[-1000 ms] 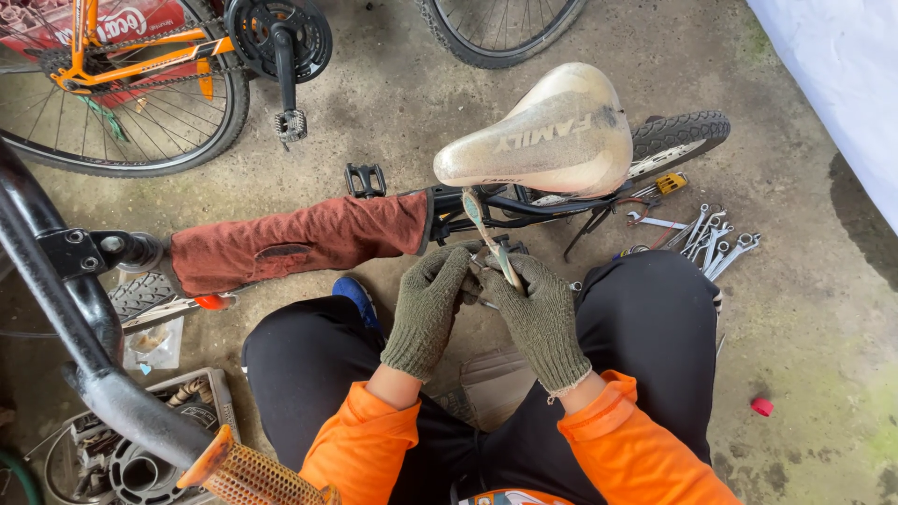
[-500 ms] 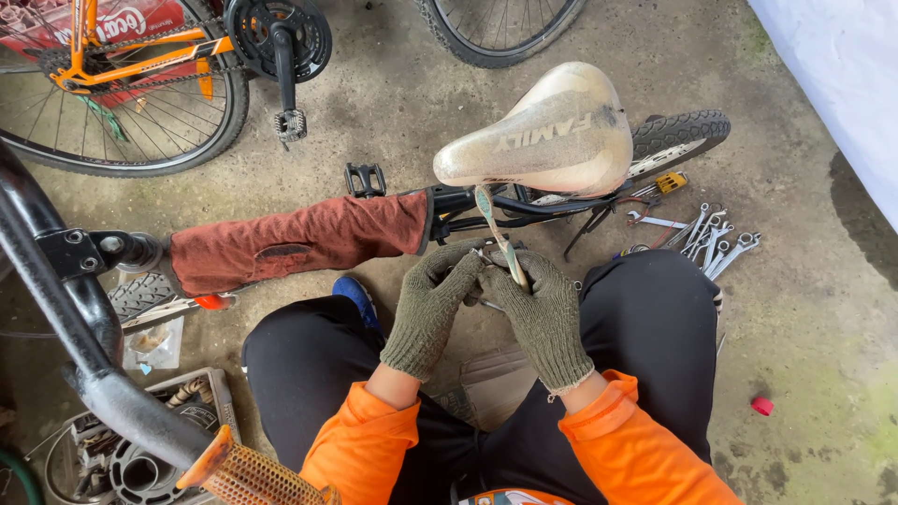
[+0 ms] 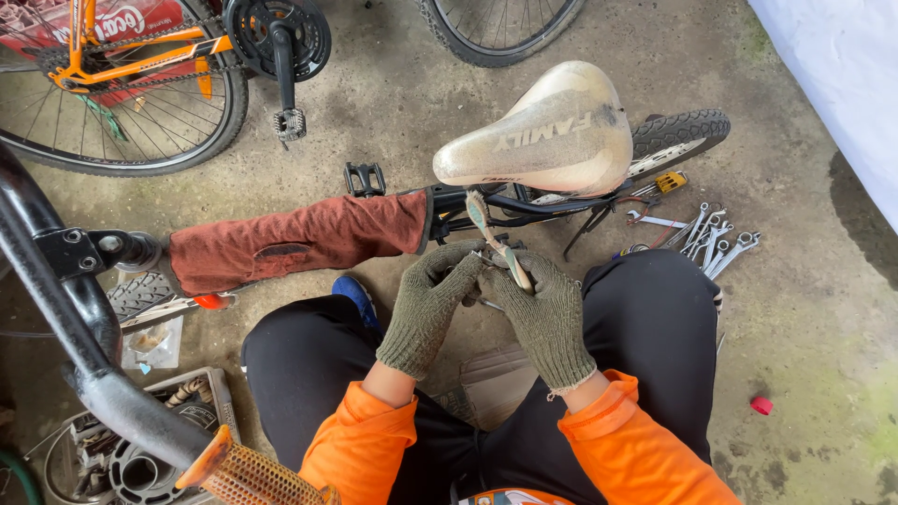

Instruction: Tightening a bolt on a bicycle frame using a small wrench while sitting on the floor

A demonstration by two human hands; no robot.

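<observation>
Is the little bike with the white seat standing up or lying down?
Lying down. The bike's frame runs flat along the concrete floor with its rear tyre low beside the spanners, and the white seat sticks out sideways.

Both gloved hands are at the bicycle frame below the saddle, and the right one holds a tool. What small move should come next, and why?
Probably a short turn of the tool by the right hand, while the left hand steadies the part. The tool's upper end sits at the dark frame just under the saddle, and both hands meet close together there. What the tool grips is hidden by the fingers.

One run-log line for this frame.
left hand: steadying part | right hand: gripping pale-handled tool | above: bicycle saddle | floor: wrenches
</observation>
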